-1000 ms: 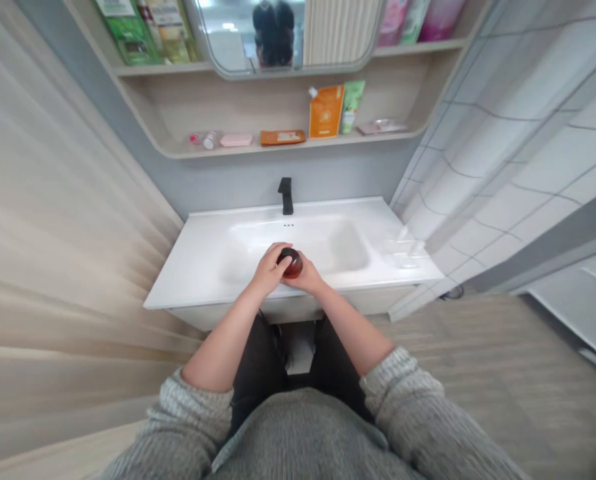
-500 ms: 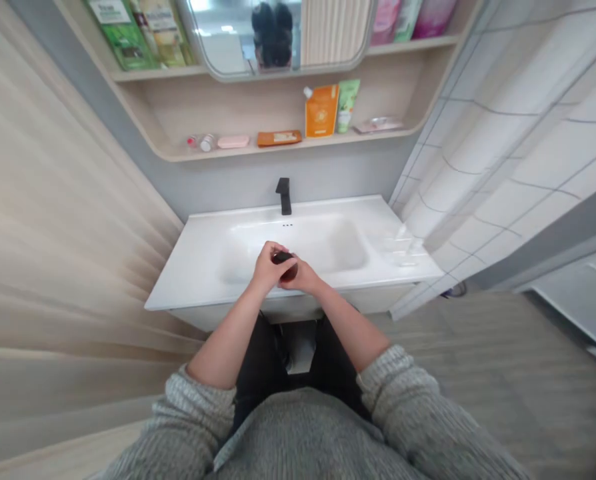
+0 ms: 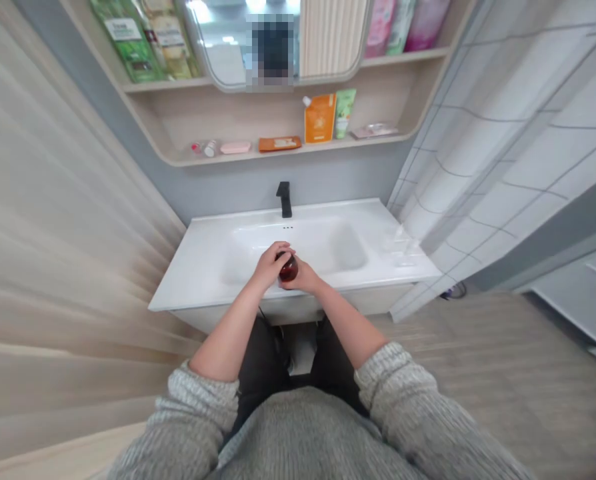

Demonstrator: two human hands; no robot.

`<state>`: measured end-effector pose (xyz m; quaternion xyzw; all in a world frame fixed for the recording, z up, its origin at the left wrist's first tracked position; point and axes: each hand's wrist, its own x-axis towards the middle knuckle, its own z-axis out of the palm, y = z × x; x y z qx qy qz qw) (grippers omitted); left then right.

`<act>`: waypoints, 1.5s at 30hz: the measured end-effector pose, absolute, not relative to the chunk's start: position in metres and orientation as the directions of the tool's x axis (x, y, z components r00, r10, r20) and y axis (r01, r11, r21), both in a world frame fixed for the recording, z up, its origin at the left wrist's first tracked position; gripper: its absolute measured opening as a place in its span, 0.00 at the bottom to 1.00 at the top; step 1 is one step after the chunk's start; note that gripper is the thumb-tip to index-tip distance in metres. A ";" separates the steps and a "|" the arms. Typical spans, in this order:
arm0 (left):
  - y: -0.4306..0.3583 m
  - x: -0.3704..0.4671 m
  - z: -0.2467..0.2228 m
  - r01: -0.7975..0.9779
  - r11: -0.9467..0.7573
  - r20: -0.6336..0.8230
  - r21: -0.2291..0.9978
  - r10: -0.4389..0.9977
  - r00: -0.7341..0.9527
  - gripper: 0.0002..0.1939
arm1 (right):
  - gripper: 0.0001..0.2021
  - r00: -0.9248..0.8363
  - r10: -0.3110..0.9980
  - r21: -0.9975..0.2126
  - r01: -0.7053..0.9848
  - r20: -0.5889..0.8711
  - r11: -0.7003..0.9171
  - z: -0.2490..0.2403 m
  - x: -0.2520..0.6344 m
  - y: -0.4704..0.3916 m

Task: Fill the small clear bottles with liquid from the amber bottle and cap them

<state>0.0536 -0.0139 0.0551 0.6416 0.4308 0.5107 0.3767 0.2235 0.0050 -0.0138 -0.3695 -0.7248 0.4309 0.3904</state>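
A small dark red-brown, glossy container (image 3: 289, 269), jar-like with a dark top, is held between both hands over the front rim of the white sink (image 3: 323, 243). My left hand (image 3: 269, 265) is closed around its dark upper end, fingers curled over it. From the right side, my right hand (image 3: 305, 275) wraps the body of the same container. The fingers partly cover it, and any label is hidden. Behind the hands, the black faucet (image 3: 285, 200) stands at the back of the sink.
Above the sink hangs a shelf (image 3: 328, 148) with an orange pouch (image 3: 321, 120), a green tube (image 3: 345, 113), an orange packet (image 3: 279, 144) and a pink bar (image 3: 236, 147). Clear items (image 3: 403, 247) stand on the right counter. A curtain (image 3: 78, 200) hangs at left.
The container has turned or tilted in my hands, so more of its red-brown body shows. My left fingers have shifted over its top. The view has tipped slightly.
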 end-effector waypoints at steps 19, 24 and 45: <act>-0.023 0.049 0.061 0.248 -0.327 0.294 0.912 0.942 0.163 0.17 | 0.46 -0.435 0.866 -0.910 0.202 0.249 0.363 -0.019 0.223 0.006; -0.011 0.062 0.070 0.439 -0.292 0.272 0.850 0.956 0.109 0.12 | 0.49 -0.439 0.868 -0.910 0.216 0.234 0.355 -0.018 0.223 0.005; -0.034 0.031 0.079 0.527 -0.406 0.529 0.747 0.842 -0.101 0.14 | 0.44 -0.443 0.855 -0.901 0.198 0.269 0.386 -0.014 0.226 0.005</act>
